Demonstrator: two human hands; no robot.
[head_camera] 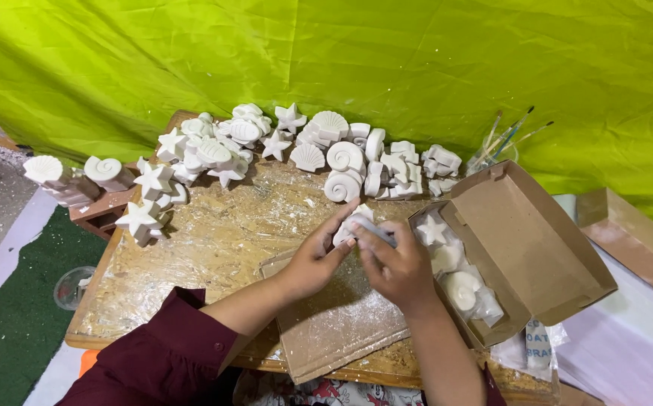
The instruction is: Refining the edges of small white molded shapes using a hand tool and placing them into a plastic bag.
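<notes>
While over cardboard sheet [326, 323]: L hand [315, 259] & R hand [394, 267], fingers curled round white plaster piece [356, 223].

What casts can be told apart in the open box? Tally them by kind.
Star: 1
Spiral shell: 1
Other white casts: too blurred to count
Total told apart: 2
</notes>
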